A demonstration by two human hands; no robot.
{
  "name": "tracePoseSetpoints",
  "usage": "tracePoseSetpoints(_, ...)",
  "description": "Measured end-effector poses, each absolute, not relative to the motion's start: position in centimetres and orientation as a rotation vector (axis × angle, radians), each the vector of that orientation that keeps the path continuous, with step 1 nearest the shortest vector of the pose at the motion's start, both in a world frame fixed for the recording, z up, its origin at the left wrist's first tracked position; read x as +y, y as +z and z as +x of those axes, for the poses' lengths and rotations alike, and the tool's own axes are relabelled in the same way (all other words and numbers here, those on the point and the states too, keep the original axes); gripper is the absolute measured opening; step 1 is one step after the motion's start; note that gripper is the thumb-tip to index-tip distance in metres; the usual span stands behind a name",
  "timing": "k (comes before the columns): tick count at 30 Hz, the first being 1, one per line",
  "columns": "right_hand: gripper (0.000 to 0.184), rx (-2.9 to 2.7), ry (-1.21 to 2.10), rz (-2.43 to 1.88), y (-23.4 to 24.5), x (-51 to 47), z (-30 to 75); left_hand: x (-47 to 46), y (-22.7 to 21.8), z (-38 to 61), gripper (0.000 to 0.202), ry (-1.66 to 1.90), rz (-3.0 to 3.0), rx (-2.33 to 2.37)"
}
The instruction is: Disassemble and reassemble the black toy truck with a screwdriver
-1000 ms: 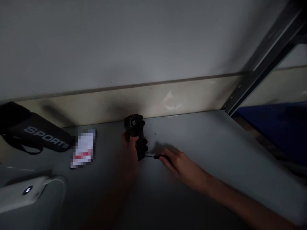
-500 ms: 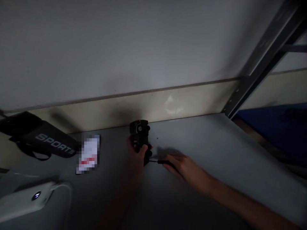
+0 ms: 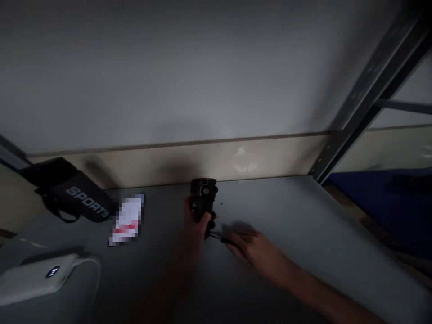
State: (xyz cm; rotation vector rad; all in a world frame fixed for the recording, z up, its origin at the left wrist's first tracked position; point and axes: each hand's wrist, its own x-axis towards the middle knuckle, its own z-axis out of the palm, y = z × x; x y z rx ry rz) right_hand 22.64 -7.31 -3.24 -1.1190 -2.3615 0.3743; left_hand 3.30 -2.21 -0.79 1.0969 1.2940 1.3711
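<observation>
A small black toy vehicle (image 3: 204,203) with round black wheels along its right side is tilted on its side over the grey tabletop. My left hand (image 3: 196,227) wraps round its lower half, thumb across the front. From the right, my right hand (image 3: 256,249) grips the dark handle of a screwdriver (image 3: 227,240). The thin metal shaft points left to the toy's lower end near my left thumb. Dim light hides exactly where the tip rests.
A dark pouch marked SPORT (image 3: 84,198) leans at the left, beside a blurred white-and-red flat item (image 3: 128,219). Nearer is a white power bank (image 3: 38,276) with a cable (image 3: 98,279). Behind runs the wall (image 3: 209,81); a metal post (image 3: 357,117) stands right.
The view has tilted up slightly, so things sit a little lower. The toy stays in my left hand; the screwdriver shaft now slants more, its handle lower than its tip.
</observation>
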Motion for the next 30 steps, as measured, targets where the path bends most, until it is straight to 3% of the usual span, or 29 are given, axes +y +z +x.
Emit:
tracePoseSetpoints(6,0.050,-2.091,0.973,-1.326,-1.6,-7.8,22.6,-3.0,0.0,4.1,0.049,1.379,1.075,1.241)
tracePoseSetpoints(11,0.009,-2.182,0.710,-1.281,-0.7,-8.6,22.7,-2.8,-0.1,4.3,0.052,1.392,1.040,1.240)
tracePoseSetpoints(13,0.002,-2.279,0.567,-1.201,-1.0,-8.6,22.7,-2.6,-0.3,4.2,0.050,1.402,1.033,1.244)
tracePoseSetpoints(18,0.013,-2.345,0.258,-1.193,-2.2,-8.5,22.4,-2.8,-0.3,4.3,0.048,1.434,1.052,1.253)
tracePoseSetpoints(30,0.038,-1.944,0.786,-1.315,-3.4,-7.1,22.4,-2.0,-1.2,3.5,0.055,1.445,1.148,1.177)
